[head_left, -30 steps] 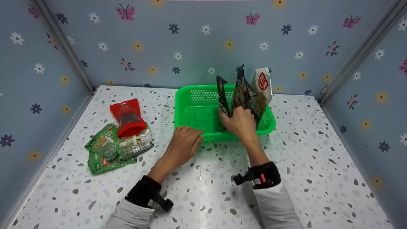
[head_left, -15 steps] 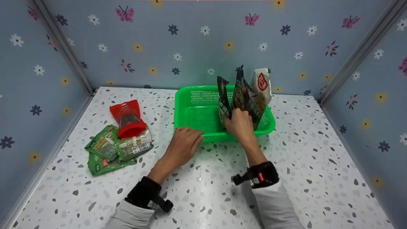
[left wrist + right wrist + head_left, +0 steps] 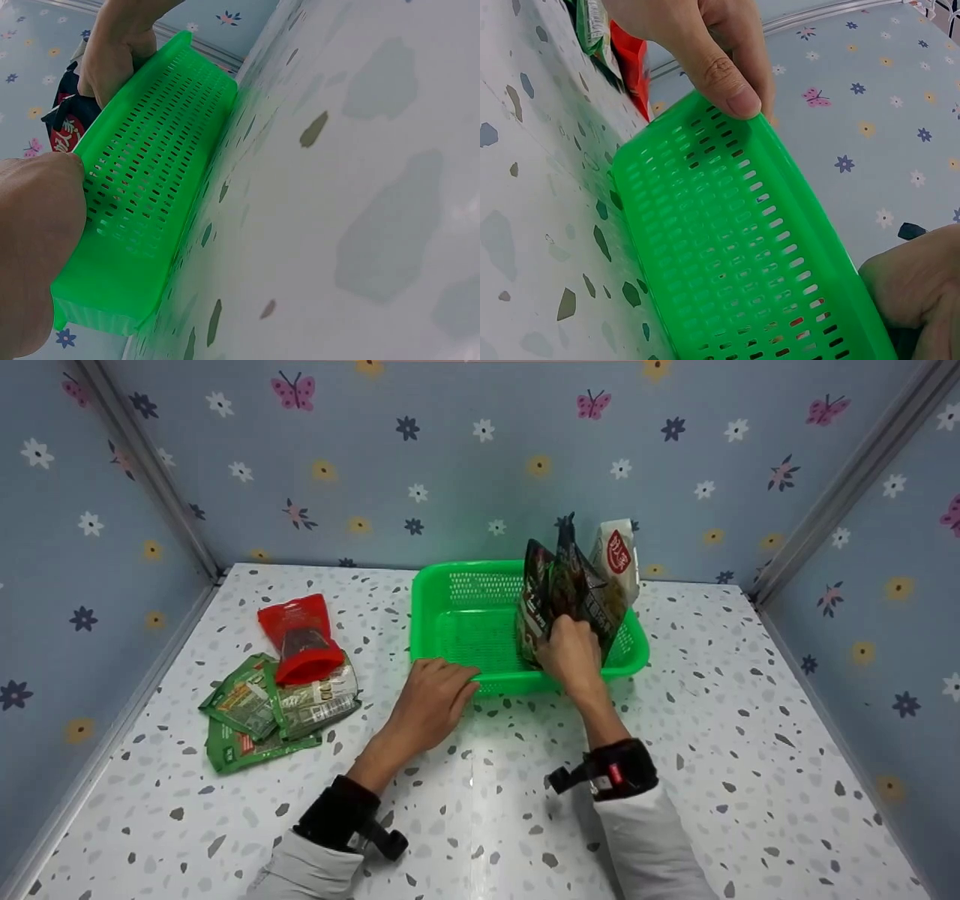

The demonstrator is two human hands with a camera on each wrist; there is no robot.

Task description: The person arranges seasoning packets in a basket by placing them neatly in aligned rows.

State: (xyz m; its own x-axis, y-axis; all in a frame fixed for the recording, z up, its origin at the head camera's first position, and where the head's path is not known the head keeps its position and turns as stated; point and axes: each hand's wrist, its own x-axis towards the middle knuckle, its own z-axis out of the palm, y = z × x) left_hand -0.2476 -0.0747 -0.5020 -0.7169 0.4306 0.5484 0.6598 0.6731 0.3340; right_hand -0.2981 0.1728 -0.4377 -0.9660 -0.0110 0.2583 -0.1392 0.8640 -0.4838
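Note:
A green perforated plastic basket [image 3: 480, 684] stands near the back wall. My left hand [image 3: 439, 697] grips its front rim, with the thumb outside and the fingers over the edge, as the right wrist view shows. Inside at the right, my right hand [image 3: 571, 656] has its fingers curled at the dark food packets and holds there; its thumb is hidden. One dark packet [image 3: 534, 604] leans against a second dark packet [image 3: 568, 577]. Right of them stands a white packet with a red logo [image 3: 619, 555]. Dark packet parts [image 3: 67, 120] also show over the rim in the left wrist view.
On the speckled table [image 3: 472, 825], left of the basket, lies a pile of green packets [image 3: 244, 705] with a red pouch [image 3: 304, 641] on top. Flower-print walls [image 3: 480, 457] enclose the back and both sides. Each wrist wears a black camera strap [image 3: 626, 769].
The leftmost dark packet has tipped rightward against the other one, its front face now more turned to view. My right hand has shifted slightly. My left hand stays on the rim.

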